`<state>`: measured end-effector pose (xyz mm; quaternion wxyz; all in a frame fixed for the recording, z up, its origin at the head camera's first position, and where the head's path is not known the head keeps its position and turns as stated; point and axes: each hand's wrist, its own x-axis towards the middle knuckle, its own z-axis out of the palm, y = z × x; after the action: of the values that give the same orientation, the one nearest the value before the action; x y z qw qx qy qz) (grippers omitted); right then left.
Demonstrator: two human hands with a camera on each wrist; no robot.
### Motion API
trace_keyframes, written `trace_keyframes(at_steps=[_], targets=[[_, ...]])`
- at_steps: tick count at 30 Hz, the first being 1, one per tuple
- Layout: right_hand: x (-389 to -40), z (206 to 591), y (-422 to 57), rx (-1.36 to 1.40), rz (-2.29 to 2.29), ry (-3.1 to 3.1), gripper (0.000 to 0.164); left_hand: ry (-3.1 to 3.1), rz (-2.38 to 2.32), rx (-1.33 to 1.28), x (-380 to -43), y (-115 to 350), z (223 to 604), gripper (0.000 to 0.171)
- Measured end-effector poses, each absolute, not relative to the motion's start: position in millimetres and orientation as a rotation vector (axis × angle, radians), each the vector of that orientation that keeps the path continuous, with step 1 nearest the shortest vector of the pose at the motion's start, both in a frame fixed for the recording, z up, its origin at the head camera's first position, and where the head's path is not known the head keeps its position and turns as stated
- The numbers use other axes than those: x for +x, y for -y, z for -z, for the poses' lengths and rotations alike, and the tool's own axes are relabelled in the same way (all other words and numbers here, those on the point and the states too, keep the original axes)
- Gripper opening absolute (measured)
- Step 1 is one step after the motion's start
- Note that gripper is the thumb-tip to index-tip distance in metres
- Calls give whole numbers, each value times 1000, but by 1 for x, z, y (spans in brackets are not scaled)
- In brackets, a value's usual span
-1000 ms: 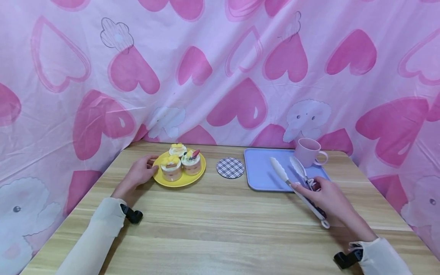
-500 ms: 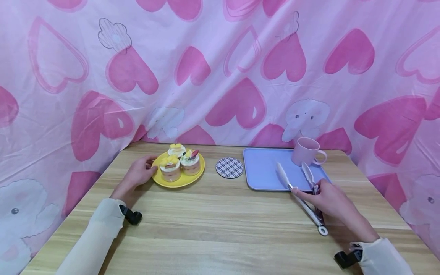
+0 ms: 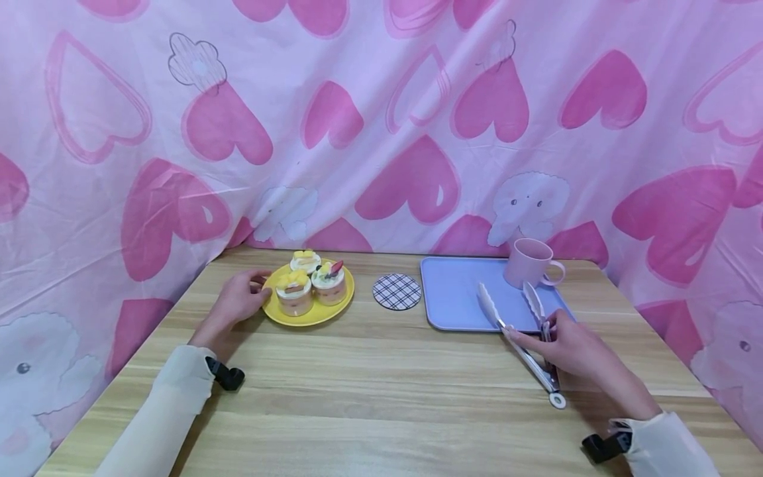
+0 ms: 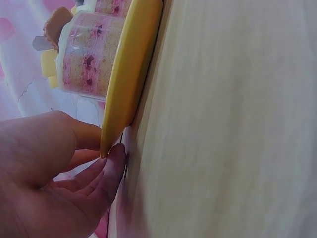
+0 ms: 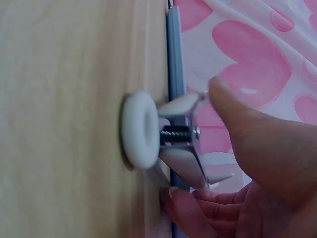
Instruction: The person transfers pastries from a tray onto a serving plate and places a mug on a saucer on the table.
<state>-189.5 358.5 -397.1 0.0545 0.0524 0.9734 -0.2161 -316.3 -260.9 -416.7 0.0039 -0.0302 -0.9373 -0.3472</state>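
At the left of the head view, my left hand [image 3: 238, 298] pinches the rim of a yellow plate [image 3: 310, 320], thumb above and fingertips under the edge, as the left wrist view shows. Three small layered cake cups stand on it; one [image 3: 295, 301] has yellow topping, another [image 3: 329, 285] a strawberry piece. My right hand [image 3: 572, 341] holds metal tongs [image 3: 527, 358] between thumb and fingers, their arms spread. The scalloped tips overlap the near half of a blue tray [image 3: 447, 298]. In the right wrist view, the white ring end [image 5: 141, 129] sits close over the table.
A pink mug [image 3: 527, 263] stands on the tray's far right corner, its handle pointing right. Between plate and tray lies a round checked coaster [image 3: 397, 291]. A pink heart-patterned cloth [image 3: 411, 179] hangs behind the wooden table [image 3: 381, 397].
The tongs have come down and slightly toward me, their tips shifting right and spreading a little wider. My left hand and the plate have stayed put.
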Motion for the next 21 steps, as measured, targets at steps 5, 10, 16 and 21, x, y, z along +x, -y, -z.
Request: trace_keyframes(at_steps=[5, 10, 16, 21], targets=[[-193, 389, -368, 143, 652, -2971, 104, 2908, 1092, -89, -316, 263, 414, 53], [-198, 383, -375, 146, 784, -3062, 93, 2851, 1050, -135, -317, 263, 409, 49], [-211, 379, -380, 63, 957, -3309, 64, 2757, 996, -154, -315, 254, 396, 46], [-221, 376, -387, 19, 1072, -3392, 51, 2623, 969, -212, -307, 235, 382, 39]])
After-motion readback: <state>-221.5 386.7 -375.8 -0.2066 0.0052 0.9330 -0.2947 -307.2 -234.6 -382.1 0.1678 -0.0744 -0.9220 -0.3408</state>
